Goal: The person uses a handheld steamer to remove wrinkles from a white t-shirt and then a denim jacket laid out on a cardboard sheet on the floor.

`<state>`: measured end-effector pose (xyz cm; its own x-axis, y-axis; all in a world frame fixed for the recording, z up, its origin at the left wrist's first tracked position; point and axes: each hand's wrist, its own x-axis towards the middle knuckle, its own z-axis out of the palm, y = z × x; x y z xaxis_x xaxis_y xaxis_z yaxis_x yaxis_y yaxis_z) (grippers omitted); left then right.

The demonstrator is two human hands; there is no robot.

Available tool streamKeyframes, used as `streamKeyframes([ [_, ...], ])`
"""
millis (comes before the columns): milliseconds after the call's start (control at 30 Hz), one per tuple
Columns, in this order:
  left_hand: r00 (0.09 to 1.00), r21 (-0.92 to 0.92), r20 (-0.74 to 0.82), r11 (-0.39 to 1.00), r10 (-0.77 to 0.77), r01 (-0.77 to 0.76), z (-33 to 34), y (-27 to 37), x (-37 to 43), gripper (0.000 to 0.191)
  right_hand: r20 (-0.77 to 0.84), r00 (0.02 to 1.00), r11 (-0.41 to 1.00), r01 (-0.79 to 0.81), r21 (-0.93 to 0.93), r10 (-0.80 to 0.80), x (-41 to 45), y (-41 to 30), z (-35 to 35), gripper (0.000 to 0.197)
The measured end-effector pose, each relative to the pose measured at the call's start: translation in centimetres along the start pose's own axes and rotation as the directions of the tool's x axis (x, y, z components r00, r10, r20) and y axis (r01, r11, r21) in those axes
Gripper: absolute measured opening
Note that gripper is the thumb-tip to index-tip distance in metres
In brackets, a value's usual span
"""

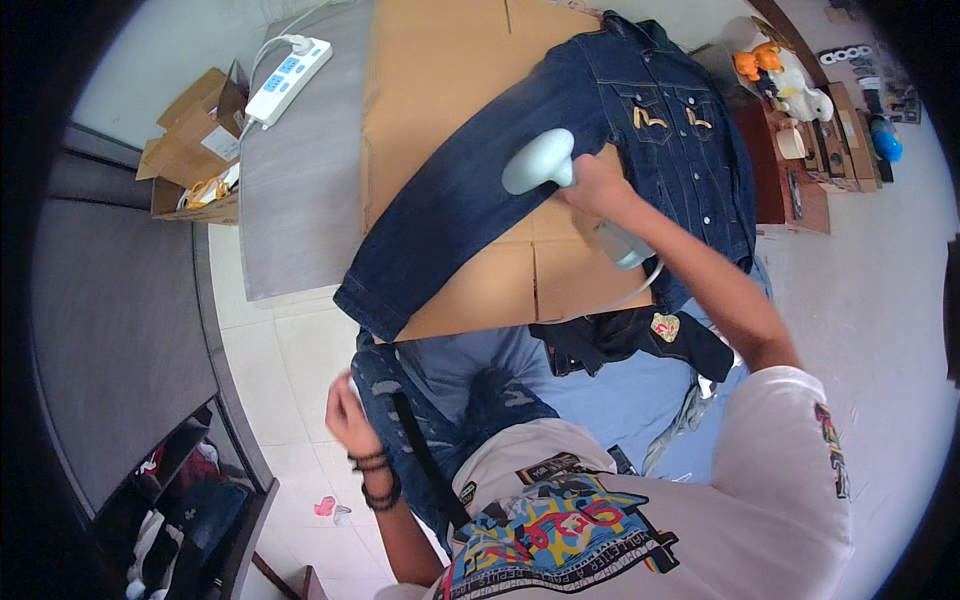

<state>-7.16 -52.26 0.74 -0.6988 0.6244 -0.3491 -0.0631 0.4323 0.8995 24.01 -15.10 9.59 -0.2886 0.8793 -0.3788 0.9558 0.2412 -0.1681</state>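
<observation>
My right hand (598, 187) grips the handle of a pale green handheld garment steamer (538, 163). Its head is over the stretched sleeve (465, 180) of a dark blue denim jacket (675, 157); whether it touches the cloth cannot be seen. The steamer's lower body (625, 246) shows below my wrist, and a pale cord (649, 285) trails from it. The jacket lies front up on a cardboard sheet (480, 277), its cuff reaching past the near left edge. Beside my jeans-clad thigh (382, 390), my left hand (349, 416) hangs with fingers curled. What it may hold is unclear.
A white power strip (289, 82) with a plug lies on the grey surface (307, 187) at left. Behind it stands an open carton (191, 150). Dark clothing (630, 337) lies on blue bedding (607, 405). Plush toys (799, 90) and a mug (790, 141) sit at right.
</observation>
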Motion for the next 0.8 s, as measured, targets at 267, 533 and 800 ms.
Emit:
streamKeyframes([
  [267, 0.995, -0.062, 0.059, 0.995, 0.077, -0.073, 7.9, 4.1, 5.4, 0.043, -0.02, 0.991, 0.989, -0.13, 0.066, 0.132, 0.3, 0.6, 0.7, 0.037],
  [533, 0.995, -0.057, 0.067, 0.996, 0.071, -0.067, 7.7, 2.8, 4.5, 0.034, 0.095, 0.953, 0.957, -0.29, -0.001, 0.289, 3.1, 1.6, -1.8, 0.037],
  [800, 0.998, -0.154, 0.055, 0.988, 0.023, -0.014, 8.0, 2.5, 4.9, 0.032, 0.033, 0.945, 0.945, -0.326, 0.017, 0.325, 3.0, 3.7, -1.4, 0.04],
])
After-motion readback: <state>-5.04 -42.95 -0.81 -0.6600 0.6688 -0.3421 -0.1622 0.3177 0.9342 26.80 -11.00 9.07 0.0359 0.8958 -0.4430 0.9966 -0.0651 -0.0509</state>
